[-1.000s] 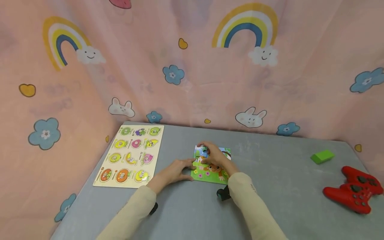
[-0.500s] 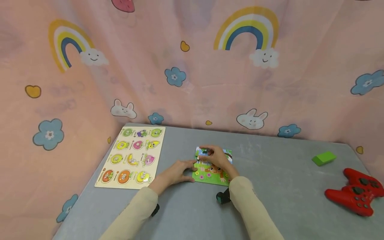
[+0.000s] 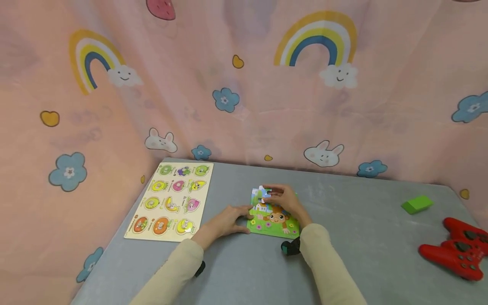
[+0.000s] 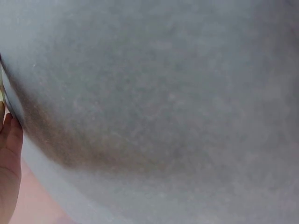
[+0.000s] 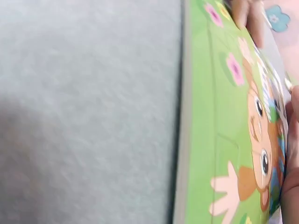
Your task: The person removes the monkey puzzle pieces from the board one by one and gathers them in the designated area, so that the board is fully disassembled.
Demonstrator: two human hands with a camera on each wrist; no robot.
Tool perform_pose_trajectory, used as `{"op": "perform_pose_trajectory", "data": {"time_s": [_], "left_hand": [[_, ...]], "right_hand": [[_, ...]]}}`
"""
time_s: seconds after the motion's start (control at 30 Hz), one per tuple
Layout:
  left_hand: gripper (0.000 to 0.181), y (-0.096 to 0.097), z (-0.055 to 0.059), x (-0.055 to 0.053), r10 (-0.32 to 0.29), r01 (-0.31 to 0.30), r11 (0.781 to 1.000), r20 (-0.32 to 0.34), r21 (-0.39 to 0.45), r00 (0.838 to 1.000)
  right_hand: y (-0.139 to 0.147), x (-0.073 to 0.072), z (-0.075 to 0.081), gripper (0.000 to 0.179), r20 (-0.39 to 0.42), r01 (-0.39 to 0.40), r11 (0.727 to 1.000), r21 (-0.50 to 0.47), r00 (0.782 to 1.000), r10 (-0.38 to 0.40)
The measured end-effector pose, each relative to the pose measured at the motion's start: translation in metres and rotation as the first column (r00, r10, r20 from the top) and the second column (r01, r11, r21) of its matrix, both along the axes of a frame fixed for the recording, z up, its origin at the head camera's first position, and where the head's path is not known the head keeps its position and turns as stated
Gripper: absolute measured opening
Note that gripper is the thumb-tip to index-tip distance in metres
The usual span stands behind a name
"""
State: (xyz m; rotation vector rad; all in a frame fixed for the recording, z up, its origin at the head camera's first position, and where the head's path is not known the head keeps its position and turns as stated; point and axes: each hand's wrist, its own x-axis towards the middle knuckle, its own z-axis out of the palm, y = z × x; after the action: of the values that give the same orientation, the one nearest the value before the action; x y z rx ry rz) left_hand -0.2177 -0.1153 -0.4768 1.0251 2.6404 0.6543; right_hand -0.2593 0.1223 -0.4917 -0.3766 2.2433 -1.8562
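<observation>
A jigsaw puzzle (image 3: pixel 267 228) with a monkey on green grass lies on the grey table. My left hand (image 3: pixel 228 221) rests at its left edge, fingertips touching the puzzle and thumb apart from the fingers. Above the upper part of the puzzle, my right hand (image 3: pixel 286 200) pinches a puzzle piece (image 3: pixel 264 192) between thumb and fingers; the hand partly hides it. The right wrist view shows the puzzle's near edge and the monkey's face (image 5: pixel 259 144) close up. Only part of the left hand (image 4: pixel 10 163) shows in the left wrist view.
A cream fruit board (image 3: pixel 177 199) with several knobbed pieces lies to the left. At the right are a green block (image 3: pixel 417 204) and a red game controller (image 3: pixel 455 248). A pink patterned curtain (image 3: pixel 259 123) hangs behind the table.
My right hand has shifted slightly over the puzzle's upper part, uncovering more of the monkey and the house. The left hand stays at the left edge. The whole view has drifted a little.
</observation>
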Motion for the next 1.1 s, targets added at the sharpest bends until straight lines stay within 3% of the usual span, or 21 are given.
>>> {"op": "perform_pose_trajectory", "data": {"time_s": [0.2, 0.33, 0.77, 1.1], "left_hand": [[0.04, 0.004, 0.0, 0.003, 0.005, -0.005, 1.0, 0.017, 0.006, 1.0], [0.04, 0.006, -0.001, 0.003, -0.004, 0.003, 1.0, 0.01, 0.02, 1.0], [0.04, 0.003, 0.003, 0.004, 0.005, -0.006, 0.998, 0.021, 0.057, 1.0], [0.04, 0.0, 0.001, 0.004, 0.005, -0.007, 0.998, 0.027, 0.067, 1.0]], "right_hand": [[0.01, 0.001, 0.0, 0.048, 0.105, 0.029, 0.999, -0.038, 0.994, -0.025], [0.014, 0.001, 0.001, 0.05, 0.122, 0.056, 0.998, -0.014, 0.991, -0.054], [0.034, -0.001, 0.004, 0.054, 0.169, 0.031, 0.997, -0.065, 0.985, -0.019], [0.063, -0.001, 0.003, 0.057, 0.188, -0.018, 1.0, -0.001, 0.982, 0.018]]}}
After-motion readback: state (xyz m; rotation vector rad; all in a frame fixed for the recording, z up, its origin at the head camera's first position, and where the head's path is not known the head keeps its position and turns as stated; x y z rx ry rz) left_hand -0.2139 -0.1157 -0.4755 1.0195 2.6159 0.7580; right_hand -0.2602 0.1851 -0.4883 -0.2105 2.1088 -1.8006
